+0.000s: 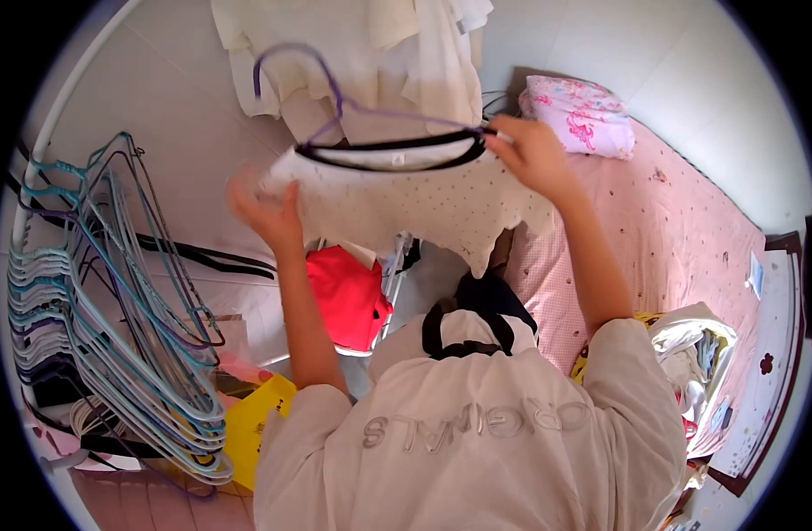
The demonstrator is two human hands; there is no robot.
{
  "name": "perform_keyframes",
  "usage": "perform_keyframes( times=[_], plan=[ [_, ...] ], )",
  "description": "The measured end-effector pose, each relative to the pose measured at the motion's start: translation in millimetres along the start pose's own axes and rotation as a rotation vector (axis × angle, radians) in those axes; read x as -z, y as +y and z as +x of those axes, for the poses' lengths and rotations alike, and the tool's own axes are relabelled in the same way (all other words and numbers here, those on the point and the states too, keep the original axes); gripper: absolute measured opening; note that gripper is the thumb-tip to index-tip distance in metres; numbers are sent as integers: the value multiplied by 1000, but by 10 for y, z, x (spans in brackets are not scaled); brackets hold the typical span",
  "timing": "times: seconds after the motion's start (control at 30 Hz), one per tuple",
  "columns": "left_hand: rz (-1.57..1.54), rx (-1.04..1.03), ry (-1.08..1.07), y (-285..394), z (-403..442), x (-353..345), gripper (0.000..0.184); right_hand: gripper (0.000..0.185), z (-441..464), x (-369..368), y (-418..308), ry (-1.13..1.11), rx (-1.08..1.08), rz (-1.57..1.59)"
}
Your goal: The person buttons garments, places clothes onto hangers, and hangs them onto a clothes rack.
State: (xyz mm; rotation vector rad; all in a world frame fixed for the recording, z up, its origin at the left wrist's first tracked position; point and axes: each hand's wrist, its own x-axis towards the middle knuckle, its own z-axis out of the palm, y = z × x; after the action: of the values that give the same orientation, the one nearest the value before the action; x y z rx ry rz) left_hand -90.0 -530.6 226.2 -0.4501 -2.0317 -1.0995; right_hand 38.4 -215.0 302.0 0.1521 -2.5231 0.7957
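Note:
A white top (397, 203) with small dark spots and a black-trimmed neckline hangs spread in front of me. The purple clothes hanger (397, 116) has its hook up and to the left; its right arm reaches the right end of the neckline. There my right hand (534, 157) pinches the neckline's edge together with the hanger. At the top's left shoulder is my left hand (273, 208), its thumb apart from fingers that are smeared by motion. Whether it touches the cloth is unclear.
Many hangers (114, 301) crowd a white rail at the left. Pale garments (362, 53) hang ahead. Red cloth (344, 296) and a yellow bag (256, 425) are below. A pink bed (636, 221) at the right bears folded bedding (583, 115) and a filled bag (698, 345).

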Motion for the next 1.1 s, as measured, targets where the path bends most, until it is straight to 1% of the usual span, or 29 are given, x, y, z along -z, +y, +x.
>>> perform_keyframes(
  times=[0.07,0.13,0.17,0.2,0.27,0.37,0.47,0.5,0.53,0.57,0.6,0.63,0.7,0.8,0.9,0.93,0.97,1.0,1.03,1.1],
  plan=[
    [-70,247,239,-359,-346,-156,81,20,150,215,-85,4,-109,78],
    [-309,707,-3,-992,-1053,-554,81,20,291,384,-33,2,-68,111],
    [-578,926,-78,-1045,-1337,-724,78,21,341,447,-24,-2,-46,126],
    [-851,1136,-159,-955,-1535,-882,75,21,372,480,-43,-5,-68,137],
    [-1305,1538,-425,-538,-1380,-890,69,21,428,504,-92,-9,-112,166],
    [-1349,1518,-481,-713,-1746,-1398,64,21,464,453,-122,49,-82,108],
    [-1329,1426,-372,-674,-1803,-1530,60,24,521,506,-127,107,-185,-18],
    [-963,1125,-514,-1130,-2160,-1650,52,24,541,534,-94,137,-189,-63],
    [-773,980,-520,-1466,-2452,-1664,49,24,571,568,-38,169,-192,-105],
    [-835,1064,-440,-1438,-2465,-1533,47,24,601,583,0,205,-193,-145],
    [-895,1144,-351,-1397,-2468,-1397,46,24,621,571,6,188,-196,-187],
    [-1208,1450,-161,-1157,-2336,-1202,47,24,622,533,1,171,-200,-232],
    [-1259,1553,-100,-1188,-2318,-1073,52,24,604,411,-10,142,-215,-261],
    [-1013,1620,-66,-1315,-2240,-985,49,23,595,313,-140,99,-254,-191],
    [-236,1019,-33,-1201,-1867,-983,56,21,654,283,-176,94,-266,-159],
    [-111,752,18,-1041,-1588,-918,59,21,684,288,-187,97,-262,-157],
    [13,485,70,-826,-1257,-834,62,21,702,270,-170,119,-190,-128],
    [-54,328,116,-710,-923,-819,67,22,723,226,-148,110,-160,-130],
    [-134,260,148,-492,-554,-793,67,22,752,165,-137,98,-130,-134],
    [-97,29,168,-244,71,-782,67,23,801,106,-183,53,-100,-93]
  ],
)
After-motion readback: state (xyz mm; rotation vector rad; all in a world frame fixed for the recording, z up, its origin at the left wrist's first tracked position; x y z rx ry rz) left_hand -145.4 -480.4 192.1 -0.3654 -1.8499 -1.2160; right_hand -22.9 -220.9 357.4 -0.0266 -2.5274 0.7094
